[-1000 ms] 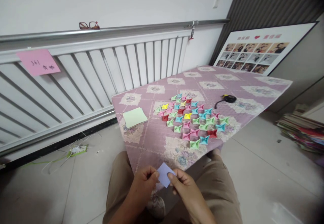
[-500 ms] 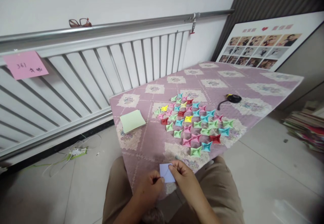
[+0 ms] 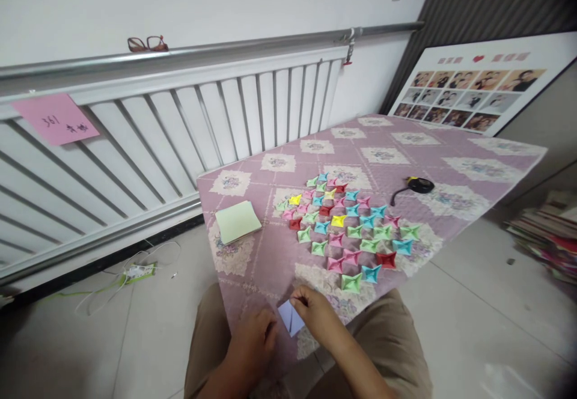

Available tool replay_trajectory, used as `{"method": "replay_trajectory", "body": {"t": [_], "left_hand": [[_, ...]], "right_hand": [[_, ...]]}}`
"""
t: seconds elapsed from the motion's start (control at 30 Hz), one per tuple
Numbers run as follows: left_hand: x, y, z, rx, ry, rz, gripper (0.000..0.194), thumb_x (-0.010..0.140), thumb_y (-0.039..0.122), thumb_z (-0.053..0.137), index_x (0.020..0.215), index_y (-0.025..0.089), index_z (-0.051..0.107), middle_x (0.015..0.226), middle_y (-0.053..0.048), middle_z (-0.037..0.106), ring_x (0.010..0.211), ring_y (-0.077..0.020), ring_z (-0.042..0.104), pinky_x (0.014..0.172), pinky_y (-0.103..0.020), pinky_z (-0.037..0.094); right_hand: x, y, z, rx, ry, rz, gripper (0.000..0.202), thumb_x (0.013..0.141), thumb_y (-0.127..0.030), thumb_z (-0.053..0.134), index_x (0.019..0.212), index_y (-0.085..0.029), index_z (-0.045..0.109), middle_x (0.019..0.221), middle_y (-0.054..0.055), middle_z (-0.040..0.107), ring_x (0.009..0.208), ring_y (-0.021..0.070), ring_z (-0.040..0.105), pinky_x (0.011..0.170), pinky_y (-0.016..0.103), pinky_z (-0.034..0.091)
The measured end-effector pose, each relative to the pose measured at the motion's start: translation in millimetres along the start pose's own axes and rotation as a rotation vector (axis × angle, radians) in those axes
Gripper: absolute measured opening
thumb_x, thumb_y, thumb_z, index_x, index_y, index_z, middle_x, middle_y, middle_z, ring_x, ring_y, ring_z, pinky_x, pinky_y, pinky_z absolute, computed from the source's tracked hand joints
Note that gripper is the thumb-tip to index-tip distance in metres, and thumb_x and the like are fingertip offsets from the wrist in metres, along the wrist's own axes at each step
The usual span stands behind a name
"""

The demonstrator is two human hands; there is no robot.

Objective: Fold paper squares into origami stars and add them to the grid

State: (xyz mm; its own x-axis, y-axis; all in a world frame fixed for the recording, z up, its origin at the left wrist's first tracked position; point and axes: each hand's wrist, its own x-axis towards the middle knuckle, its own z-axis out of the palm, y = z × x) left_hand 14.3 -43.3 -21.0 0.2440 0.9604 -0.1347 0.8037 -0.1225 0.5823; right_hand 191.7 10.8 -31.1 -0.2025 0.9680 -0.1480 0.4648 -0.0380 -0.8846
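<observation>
A small lavender paper square [image 3: 291, 319] lies at the near edge of the table, turned at an angle, with a dark crease line across it. The fingertips of my right hand [image 3: 313, 312] pinch its upper corner. My left hand [image 3: 256, 336] is curled just left of the paper, apart from it; what its fingers hold, if anything, is hidden. Beyond my hands stand several folded paper shapes in rows, among them a green one [image 3: 351, 283], a red one [image 3: 386, 259] and a yellow one [image 3: 338, 221].
A stack of pale green paper [image 3: 238, 222] lies at the table's left. A black tape measure [image 3: 420, 185] sits on the flowered tablecloth [image 3: 270, 255] at the right. Behind are a white radiator [image 3: 234, 116], glasses [image 3: 147, 43] on a pipe and a photo board [image 3: 478, 80].
My left hand has let go of the paper and moved a little left. The paper has turned, and my right hand has shifted slightly left. The whole view has shifted slightly.
</observation>
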Motion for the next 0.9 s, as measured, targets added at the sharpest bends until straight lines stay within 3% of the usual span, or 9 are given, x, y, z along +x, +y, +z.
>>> {"method": "replay_trajectory", "body": {"t": [0.13,0.23,0.47,0.63,0.77,0.9], "left_hand": [[-8.3,-5.9,18.3,0.183,0.166,0.375,0.037,0.081,0.017,0.051,0.117,0.02,0.056,0.12,-0.008,0.059,0.112,-0.0252,0.05,0.095,-0.04,0.041],[-9.7,-9.0,34.4,0.287,0.226,0.538,0.043,0.081,0.023,0.057,0.123,0.017,0.052,0.123,-0.009,0.058,0.117,-0.0269,0.048,0.098,-0.041,0.041],[-8.6,-11.4,45.3,0.333,0.24,0.53,0.041,0.083,0.028,0.058,0.122,0.016,0.053,0.123,-0.01,0.058,0.119,-0.0285,0.047,0.099,-0.044,0.042],[-7.9,-8.9,48.0,0.259,0.261,0.512,0.041,0.083,0.028,0.058,0.123,0.017,0.053,0.123,-0.009,0.058,0.121,-0.0271,0.046,0.104,-0.044,0.038],[-8.5,-5.0,49.7,0.243,0.197,0.469,0.042,0.084,0.027,0.056,0.125,0.017,0.052,0.124,-0.01,0.057,0.123,-0.0279,0.043,0.104,-0.046,0.036],[-4.2,2.6,37.4,0.191,0.109,0.405,0.037,0.085,0.028,0.058,0.121,0.02,0.054,0.122,-0.007,0.057,0.119,-0.0266,0.044,0.103,-0.045,0.035]], "right_hand": [[0.3,1.1,1.3,-0.069,0.004,-0.019,0.013,0.078,-0.024,0.049,0.067,-0.02,0.055,0.06,-0.003,0.054,0.058,0.0138,0.051,0.056,0.024,0.037],[0.4,-0.3,1.7,-0.134,0.022,-0.034,0.014,0.079,-0.023,0.047,0.067,-0.021,0.056,0.061,-0.002,0.057,0.059,0.0151,0.054,0.057,0.025,0.038],[-8.7,-2.6,-4.5,-0.285,0.17,-0.077,0.018,0.079,-0.02,0.047,0.09,-0.018,0.061,0.084,0.008,0.062,0.082,0.0233,0.057,0.077,0.035,0.042],[-26.3,4.6,-3.5,-0.394,0.2,-0.117,0.013,0.082,-0.02,0.048,0.082,-0.018,0.061,0.081,0.008,0.061,0.081,0.0238,0.057,0.076,0.035,0.044],[-31.0,4.2,0.0,-0.507,0.196,-0.123,0.014,0.083,-0.018,0.051,0.09,-0.019,0.063,0.087,0.008,0.062,0.084,0.0234,0.058,0.079,0.035,0.045],[-29.0,-1.9,-0.9,-0.577,0.151,-0.092,0.015,0.083,-0.018,0.053,0.093,-0.021,0.064,0.086,0.007,0.062,0.084,0.0223,0.057,0.079,0.033,0.045]]}}
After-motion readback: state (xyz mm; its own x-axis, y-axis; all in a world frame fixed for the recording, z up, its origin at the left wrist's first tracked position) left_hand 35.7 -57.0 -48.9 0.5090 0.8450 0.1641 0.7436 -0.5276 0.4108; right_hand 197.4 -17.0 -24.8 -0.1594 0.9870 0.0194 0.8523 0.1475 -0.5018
